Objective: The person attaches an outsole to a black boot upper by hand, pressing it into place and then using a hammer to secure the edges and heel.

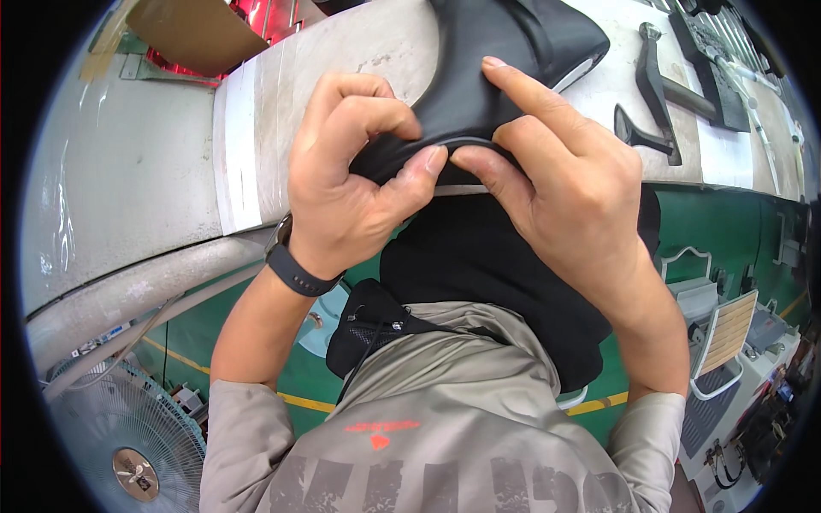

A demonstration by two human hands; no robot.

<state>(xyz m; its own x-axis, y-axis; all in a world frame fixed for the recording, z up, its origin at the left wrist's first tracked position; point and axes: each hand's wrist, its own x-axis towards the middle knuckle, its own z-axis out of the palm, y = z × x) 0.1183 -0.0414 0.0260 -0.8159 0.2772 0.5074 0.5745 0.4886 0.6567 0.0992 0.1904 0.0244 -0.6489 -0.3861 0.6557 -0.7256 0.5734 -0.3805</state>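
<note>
A black, smooth, padded piece, shaped like a saddle or seat (479, 77), lies at the edge of the worktable in front of me. A light grey strip shows along its right side. My left hand (346, 167) pinches its near edge between thumb and bent fingers, close to the middle. Just to the right, my right hand (569, 167) grips the same edge, thumb against the rim and a bent finger on top. Its index finger stretches over the black surface. The two thumb tips nearly meet at the rim. The underside of the piece is hidden.
On the pale worktable (162, 154), to the right of the black piece, lie a dark metal hand tool (654, 81) and a long dark block (714, 81). A brown curved panel (197, 34) stands at the far left. Below the table at left is a fan (128, 436).
</note>
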